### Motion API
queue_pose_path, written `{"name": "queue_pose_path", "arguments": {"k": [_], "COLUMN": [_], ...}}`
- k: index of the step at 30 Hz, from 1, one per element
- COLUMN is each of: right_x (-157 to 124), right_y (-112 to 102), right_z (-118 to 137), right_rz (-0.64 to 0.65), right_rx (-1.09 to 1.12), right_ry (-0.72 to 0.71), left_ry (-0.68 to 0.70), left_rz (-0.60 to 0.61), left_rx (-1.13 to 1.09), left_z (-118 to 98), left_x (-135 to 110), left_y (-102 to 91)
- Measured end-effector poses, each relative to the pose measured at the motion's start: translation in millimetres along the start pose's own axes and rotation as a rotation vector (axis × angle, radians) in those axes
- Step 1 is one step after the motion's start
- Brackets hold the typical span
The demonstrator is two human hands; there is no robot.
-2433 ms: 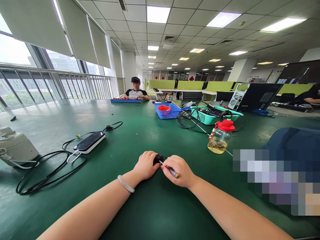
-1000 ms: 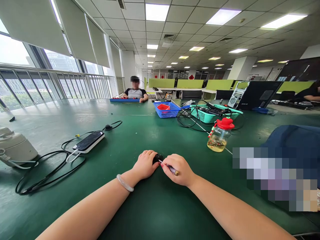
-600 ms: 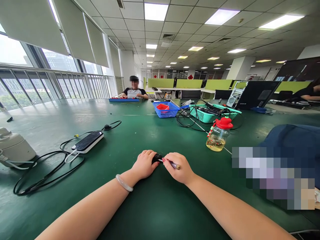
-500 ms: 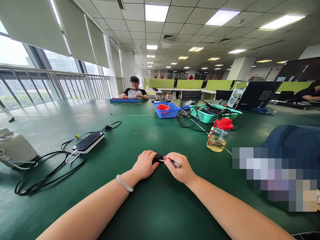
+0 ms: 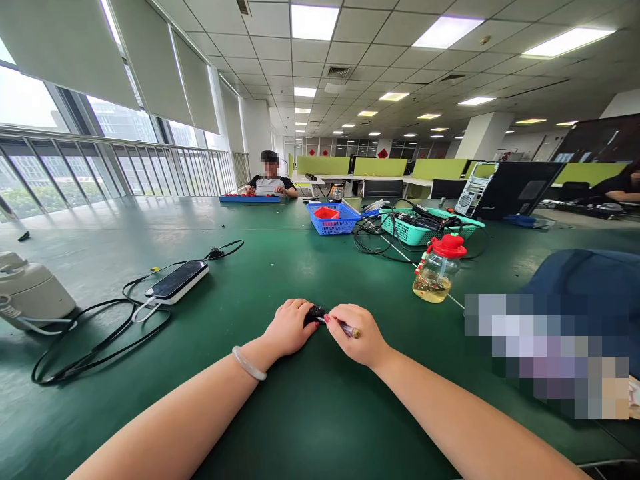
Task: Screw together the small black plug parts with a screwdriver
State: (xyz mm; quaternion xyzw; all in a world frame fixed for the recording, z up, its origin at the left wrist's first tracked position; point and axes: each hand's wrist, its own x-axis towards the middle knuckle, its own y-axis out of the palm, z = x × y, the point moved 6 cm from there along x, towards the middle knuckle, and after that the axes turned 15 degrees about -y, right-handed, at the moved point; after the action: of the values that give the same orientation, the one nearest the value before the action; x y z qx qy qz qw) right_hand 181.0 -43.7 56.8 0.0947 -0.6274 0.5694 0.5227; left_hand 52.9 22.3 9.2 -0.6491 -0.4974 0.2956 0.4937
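Observation:
A small black object [image 5: 315,313] with light specks on it rests on the green table [image 5: 320,427]. My left hand [image 5: 289,327], a pale bangle at its wrist, closes round the object's left side and presses it down. Most of the object is hidden under the fingers. Pinched in my right hand [image 5: 357,333] is a slim pen-shaped tool [image 5: 350,330] with a brownish butt end. Its thin tip points left and meets or nearly meets the black object. Whether it is a pen or a small screwdriver I cannot tell.
On the left lie a white-edged phone-like device [image 5: 177,283] with black cables and a cream appliance [image 5: 33,293]. A red-lidded bottle [image 5: 435,270], blue basket [image 5: 333,220] and green basket [image 5: 425,227] stand right of centre. Dark blue cloth [image 5: 585,280] lies at right. A person [image 5: 270,179] sits opposite.
Both hands stay almost in place, the right one with the tool shifted very slightly left. The person opposite has moved their hands a little.

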Motion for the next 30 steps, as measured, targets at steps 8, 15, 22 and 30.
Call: {"name": "queue_pose_path", "arguments": {"k": [8, 15, 22, 30], "right_x": [0.5, 0.1, 0.0, 0.2], "right_y": [0.1, 0.2, -0.7, 0.3], "right_z": [0.0, -0.6, 0.4, 0.7], "right_rz": [-0.002, 0.003, 0.011, 0.011], "right_rx": [0.002, -0.003, -0.024, -0.023], "right_ry": [-0.001, 0.003, 0.005, -0.007], "left_ry": [0.004, 0.004, 0.010, 0.007], "left_rz": [0.000, -0.001, -0.007, -0.004], "left_rx": [0.000, 0.000, 0.003, 0.008], "left_z": [0.5, 0.0, -0.1, -0.4], "left_x": [0.3, 0.4, 0.5, -0.2], "left_y": [0.3, 0.2, 0.4, -0.3]}}
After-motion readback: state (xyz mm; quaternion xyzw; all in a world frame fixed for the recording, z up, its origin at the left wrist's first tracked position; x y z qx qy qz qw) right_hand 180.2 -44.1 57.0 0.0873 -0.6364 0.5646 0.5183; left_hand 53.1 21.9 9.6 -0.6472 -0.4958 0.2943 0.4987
